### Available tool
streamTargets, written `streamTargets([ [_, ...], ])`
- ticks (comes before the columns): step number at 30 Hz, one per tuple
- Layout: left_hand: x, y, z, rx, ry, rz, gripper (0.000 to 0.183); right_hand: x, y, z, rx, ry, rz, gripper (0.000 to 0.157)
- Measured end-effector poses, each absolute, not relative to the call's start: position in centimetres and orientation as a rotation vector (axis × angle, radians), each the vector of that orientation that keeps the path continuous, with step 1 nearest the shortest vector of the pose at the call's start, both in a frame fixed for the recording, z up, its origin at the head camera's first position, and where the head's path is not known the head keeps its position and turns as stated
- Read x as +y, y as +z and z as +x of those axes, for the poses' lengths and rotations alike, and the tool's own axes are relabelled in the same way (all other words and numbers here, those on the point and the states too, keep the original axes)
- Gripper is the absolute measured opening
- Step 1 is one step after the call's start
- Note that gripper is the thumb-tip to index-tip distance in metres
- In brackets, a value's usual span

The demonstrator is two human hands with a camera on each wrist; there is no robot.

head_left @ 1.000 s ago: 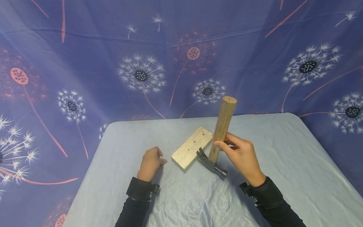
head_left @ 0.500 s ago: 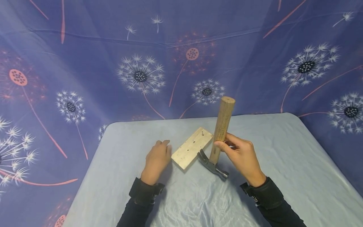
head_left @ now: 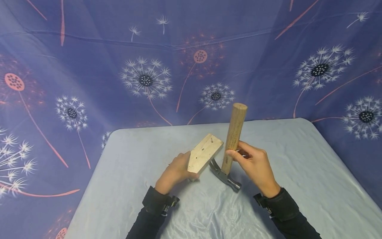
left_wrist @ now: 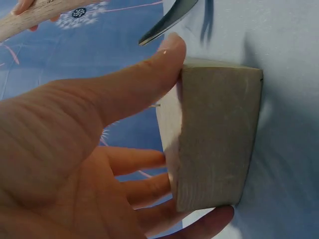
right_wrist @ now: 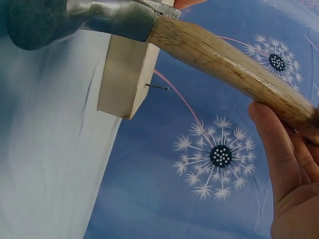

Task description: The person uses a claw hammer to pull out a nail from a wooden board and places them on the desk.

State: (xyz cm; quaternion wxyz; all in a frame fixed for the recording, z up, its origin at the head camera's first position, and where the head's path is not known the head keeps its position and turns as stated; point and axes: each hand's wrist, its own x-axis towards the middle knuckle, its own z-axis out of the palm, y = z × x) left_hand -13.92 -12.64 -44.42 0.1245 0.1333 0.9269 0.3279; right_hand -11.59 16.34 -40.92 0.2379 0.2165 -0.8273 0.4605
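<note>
The left hand grips the near end of the wooden block, thumb on one face and fingers curled round the other, tilting it up off the counter. The right hand is clenched round the handle of the hammer, which stands head down, its claw just beside the block. A thin nail sticks out of the block's far end (small but plain in the right wrist view). The step in hand looks like positioning the block; next, the claw probably needs to hook that nail while the block is held steady.
</note>
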Motion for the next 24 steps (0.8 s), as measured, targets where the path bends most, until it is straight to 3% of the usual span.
streamTargets([
  [24,-12.1,-43.7,-13.9,2.724,0.76,0.283,0.095,15.4,-39.9,-12.5,-2.269,1.272,0.701,0.043],
])
